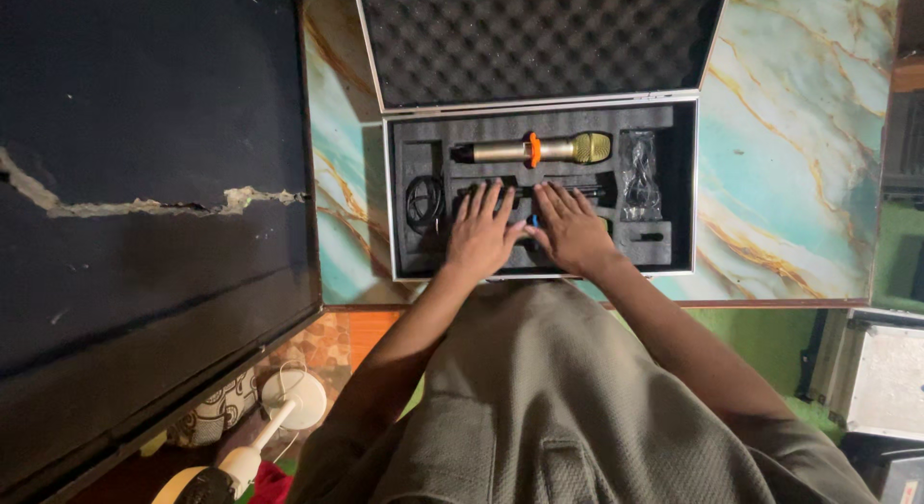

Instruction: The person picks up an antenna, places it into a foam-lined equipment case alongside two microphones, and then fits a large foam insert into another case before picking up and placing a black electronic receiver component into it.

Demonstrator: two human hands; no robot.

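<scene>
Open aluminium-edged case [685, 191] at upper centre of frame, lid up, black foam inside; gold microphone [539, 150] (orange ring midway) lying horizontal in top slot; second item mostly hidden under palms.

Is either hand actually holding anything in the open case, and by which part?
Cannot be told. Both the left hand and right hand lie flat, fingers spread, over something dark in the foam case, hiding any grip. The gold microphone lies untouched.
</scene>
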